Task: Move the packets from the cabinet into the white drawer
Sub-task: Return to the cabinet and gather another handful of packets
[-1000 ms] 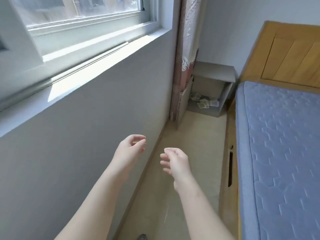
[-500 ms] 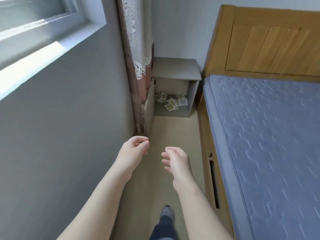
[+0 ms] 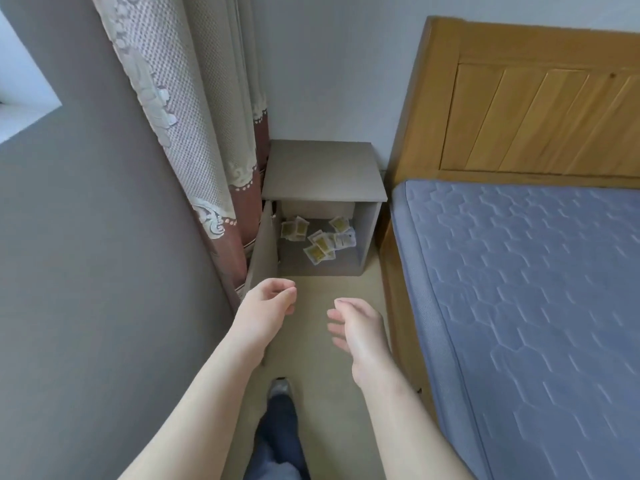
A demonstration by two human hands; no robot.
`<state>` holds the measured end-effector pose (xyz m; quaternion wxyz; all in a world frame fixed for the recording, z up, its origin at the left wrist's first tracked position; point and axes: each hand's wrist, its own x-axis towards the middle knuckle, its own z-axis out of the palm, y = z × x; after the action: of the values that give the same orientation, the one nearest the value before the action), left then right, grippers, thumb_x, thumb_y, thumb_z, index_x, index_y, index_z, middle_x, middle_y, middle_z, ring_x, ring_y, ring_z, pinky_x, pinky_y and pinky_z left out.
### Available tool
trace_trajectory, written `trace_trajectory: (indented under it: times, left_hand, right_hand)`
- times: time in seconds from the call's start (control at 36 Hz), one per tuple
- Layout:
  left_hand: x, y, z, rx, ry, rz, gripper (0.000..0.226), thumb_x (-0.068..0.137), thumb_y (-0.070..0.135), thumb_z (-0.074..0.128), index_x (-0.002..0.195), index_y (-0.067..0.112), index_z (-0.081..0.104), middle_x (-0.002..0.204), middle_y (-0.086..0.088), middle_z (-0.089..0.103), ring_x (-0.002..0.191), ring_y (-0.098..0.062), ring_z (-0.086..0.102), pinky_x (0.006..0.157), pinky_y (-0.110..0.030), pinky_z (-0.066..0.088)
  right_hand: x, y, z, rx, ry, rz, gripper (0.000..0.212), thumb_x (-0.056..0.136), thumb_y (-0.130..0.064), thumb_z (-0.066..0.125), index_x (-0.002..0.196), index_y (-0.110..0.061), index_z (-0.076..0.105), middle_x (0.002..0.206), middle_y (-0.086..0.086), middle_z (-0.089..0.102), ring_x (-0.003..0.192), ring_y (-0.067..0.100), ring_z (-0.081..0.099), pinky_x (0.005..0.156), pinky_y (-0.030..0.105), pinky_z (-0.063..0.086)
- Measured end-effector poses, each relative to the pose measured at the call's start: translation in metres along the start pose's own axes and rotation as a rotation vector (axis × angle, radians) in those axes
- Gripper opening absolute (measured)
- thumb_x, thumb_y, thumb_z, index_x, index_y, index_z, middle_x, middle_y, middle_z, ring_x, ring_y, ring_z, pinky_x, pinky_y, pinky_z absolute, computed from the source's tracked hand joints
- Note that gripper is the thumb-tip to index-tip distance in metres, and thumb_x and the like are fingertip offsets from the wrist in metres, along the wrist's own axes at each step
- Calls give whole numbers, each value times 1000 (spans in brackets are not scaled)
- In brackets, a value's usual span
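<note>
A small grey bedside cabinet stands in the corner ahead, its door swung open to the left. Several yellow-and-white packets lie scattered on its floor. My left hand and my right hand are held out in front of me above the floor, well short of the cabinet. Both hold nothing, with fingers loosely curled. No white drawer is in view.
A bed with a blue mattress and wooden headboard fills the right side. A grey wall and a patterned curtain bound the left. Between them runs a narrow strip of beige floor, with my foot on it.
I have walked forward along the wall past the window. The cabinet and its packets are now nearer and larger. My hands keep the same loose pose.
</note>
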<state>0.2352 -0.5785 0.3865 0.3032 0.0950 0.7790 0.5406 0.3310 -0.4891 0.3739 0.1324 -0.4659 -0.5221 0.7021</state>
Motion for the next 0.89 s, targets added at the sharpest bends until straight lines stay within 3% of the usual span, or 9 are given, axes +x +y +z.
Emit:
trace_trajectory:
  times: [0.14,0.33,0.47,0.58,0.67,0.75,0.89]
  left_hand:
    - [105,38,19,30,-63,52,10,95,22,53,95,22,62,96,-1,67,94,-19,63,75,-25,44]
    - [230,99,39,89,-110,79,9,94,22,52,95,25,61,92,2,65,94,-19,62,73,-25,42]
    - [288,115,64,108,-135,23,9,94,21,52,96,24,61,95,-2,66,101,-22,62,79,-27,43]
    - [337,116,85,71,-82,-10,9,93,20,53,93,26,60,99,-1,67,97,-21,62,75,-26,42]
    - [375,107,103,7,-10,-66,12,91,19,55,87,29,61,84,2,65,89,-19,61,76,-27,41]
    - [406,91,122,-78,60,-145,12,90,18,57,88,27,64,75,3,62,83,-17,60,77,-29,42]
    - [453,51,148,-94,107,-193,10,92,17,54,93,22,62,74,5,60,68,-9,53,65,-25,40]
  right_hand:
    - [94,-50,20,-21,38,-20,12,95,-17,49,87,-22,57,95,0,63,89,18,60,78,29,47]
    - [202,-121,38,17,87,-27,13,96,-18,50,106,-15,58,99,3,64,93,20,61,75,28,48]
    - [262,-138,32,24,96,31,8,95,-16,50,93,-19,57,93,1,63,88,20,61,70,27,46]
    - [317,-148,24,-28,39,73,11,95,-15,50,86,-20,55,89,0,62,80,15,59,68,25,44]
    - [361,-151,18,-94,1,96,13,95,-15,50,84,-21,55,89,-1,62,77,13,58,68,25,44]
    - [402,-149,13,-177,-42,134,11,95,-16,49,87,-21,55,92,1,62,81,14,57,69,24,44]
    - [473,-123,16,-394,-83,126,10,94,-17,49,96,-20,57,99,2,63,89,17,59,66,23,43]
